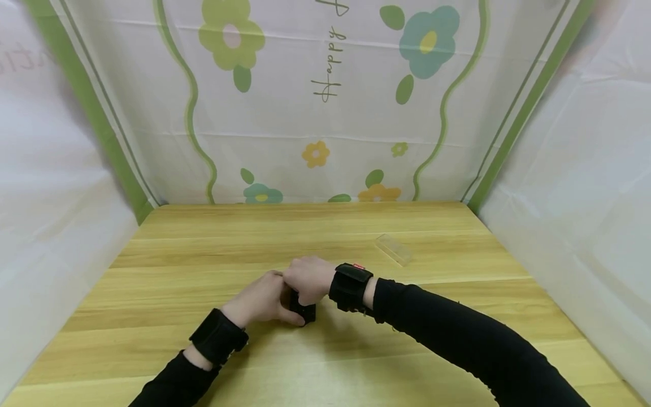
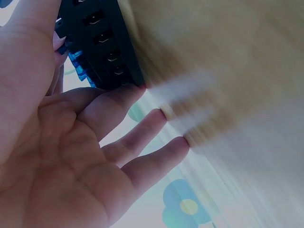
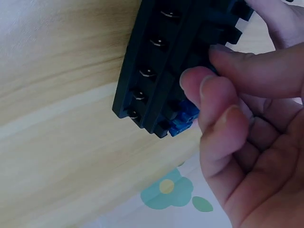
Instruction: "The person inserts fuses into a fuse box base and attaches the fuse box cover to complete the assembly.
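- At the far left we see a pale sheet (image 1: pixel 56 237) hanging beside the wooden table (image 1: pixel 152 282).
- Next we find the person's left arm, with a black sleeve (image 1: pixel 175 381) and a dark wrist strap (image 1: pixel 218 337).
- The left hand (image 1: pixel 258 298) grasps a black slotted block (image 1: pixel 308 312), its thumb by the near end; in the left wrist view we see one finger touching the block's end and two others extended apart from it.
- The block is on the table between the two hands, with a row of small metal contacts along it and a translucent blue part (image 3: pixel 184 118) at one edge.
- The right hand (image 1: pixel 311 277) reaches over the block with curled fingers, thumb and forefinger close together against it; we cannot tell whether they pinch a piece of it.
- Behind the hands we see a flowered backdrop (image 1: pixel 285 107).
- Farther right, a second strap (image 1: pixel 350 286) circles the right wrist.
- A clear plastic piece (image 1: pixel 394 250) lies on the table beyond the right arm, well apart from the block.
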The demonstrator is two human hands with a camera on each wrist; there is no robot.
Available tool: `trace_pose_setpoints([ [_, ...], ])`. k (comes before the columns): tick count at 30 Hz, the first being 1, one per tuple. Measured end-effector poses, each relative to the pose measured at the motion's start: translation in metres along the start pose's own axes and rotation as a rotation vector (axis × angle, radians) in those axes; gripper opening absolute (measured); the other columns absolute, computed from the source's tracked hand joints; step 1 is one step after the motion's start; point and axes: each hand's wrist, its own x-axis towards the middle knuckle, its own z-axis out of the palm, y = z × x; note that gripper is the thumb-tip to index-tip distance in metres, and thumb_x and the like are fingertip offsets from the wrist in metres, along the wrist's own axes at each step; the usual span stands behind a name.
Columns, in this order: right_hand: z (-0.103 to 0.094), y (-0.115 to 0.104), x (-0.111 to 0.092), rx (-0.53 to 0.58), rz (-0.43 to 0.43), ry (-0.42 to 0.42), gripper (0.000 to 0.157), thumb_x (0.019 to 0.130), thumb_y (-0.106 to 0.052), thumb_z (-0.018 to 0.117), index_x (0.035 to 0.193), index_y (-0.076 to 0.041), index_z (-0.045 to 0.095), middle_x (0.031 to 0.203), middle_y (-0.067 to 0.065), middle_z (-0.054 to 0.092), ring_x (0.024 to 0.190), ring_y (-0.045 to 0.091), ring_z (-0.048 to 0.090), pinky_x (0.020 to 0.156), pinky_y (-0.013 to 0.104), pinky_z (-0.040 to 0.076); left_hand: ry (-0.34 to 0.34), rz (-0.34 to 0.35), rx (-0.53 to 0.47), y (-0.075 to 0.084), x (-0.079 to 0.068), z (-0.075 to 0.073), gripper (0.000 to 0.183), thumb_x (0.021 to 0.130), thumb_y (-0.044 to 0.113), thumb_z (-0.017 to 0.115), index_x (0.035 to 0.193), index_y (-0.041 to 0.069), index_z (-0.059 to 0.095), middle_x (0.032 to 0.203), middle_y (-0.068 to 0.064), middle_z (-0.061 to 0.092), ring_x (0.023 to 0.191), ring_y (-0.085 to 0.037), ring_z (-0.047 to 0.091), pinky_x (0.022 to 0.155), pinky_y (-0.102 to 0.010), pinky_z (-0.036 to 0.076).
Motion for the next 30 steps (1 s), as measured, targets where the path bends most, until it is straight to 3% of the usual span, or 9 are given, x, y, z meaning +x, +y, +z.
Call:
trace_pose_setpoints([
  [5,-0.002,-0.001,0.001,0.040,-0.005,-0.003,0.036,0.077,-0.002,0.064,0.063,-0.018,0.035,0.056,-0.005,0.020,0.051,0.008,0.016,0.046,0.021,0.016,0.008,0.015,0.014,0.000,-0.002,-0.001,0.045,0.067,0.053,0.080,0.092,0.020,0.063,0.084,0.007,0.058,0.072,-0.009,0.051,0.065,-0.022,0.043],
  [13,-0.003,0.002,-0.002,0.083,-0.019,-0.002,0.040,0.079,0.003,0.060,0.061,-0.017,0.030,0.055,-0.005,0.016,0.052,0.010,0.012,0.048,0.022,0.014,0.004,0.018,-0.007,0.002,-0.001,-0.002,0.049,0.067,0.051,0.080,0.100,0.020,0.062,0.094,0.007,0.061,0.080,-0.011,0.056,0.073,-0.022,0.045],
  [22,0.001,0.005,-0.015,0.123,-0.029,0.061,0.036,0.082,-0.002,0.063,0.061,-0.017,0.038,0.054,-0.007,0.019,0.050,0.008,0.019,0.047,0.020,0.018,-0.019,-0.032,0.048,0.001,-0.003,0.001,0.065,0.066,0.058,0.078,0.115,0.021,0.055,0.095,0.000,0.057,0.081,-0.013,0.051,0.069,-0.026,0.041],
  [25,0.001,0.003,-0.018,0.118,-0.014,0.072,0.033,0.083,-0.002,0.060,0.062,-0.016,0.040,0.053,-0.006,0.019,0.049,0.008,0.019,0.045,0.020,0.018,-0.015,-0.024,0.051,0.000,-0.002,0.000,0.063,0.066,0.058,0.078,0.113,0.022,0.055,0.091,0.002,0.056,0.079,-0.013,0.050,0.067,-0.025,0.040],
  [30,0.005,0.001,-0.012,0.053,-0.023,0.095,0.016,0.081,-0.009,0.067,0.072,-0.016,0.056,0.057,-0.008,0.035,0.051,0.007,0.032,0.047,0.019,0.026,0.008,0.001,0.015,0.000,-0.001,-0.002,0.054,0.066,0.053,0.080,0.105,0.022,0.058,0.094,0.006,0.059,0.082,-0.011,0.055,0.072,-0.023,0.044],
])
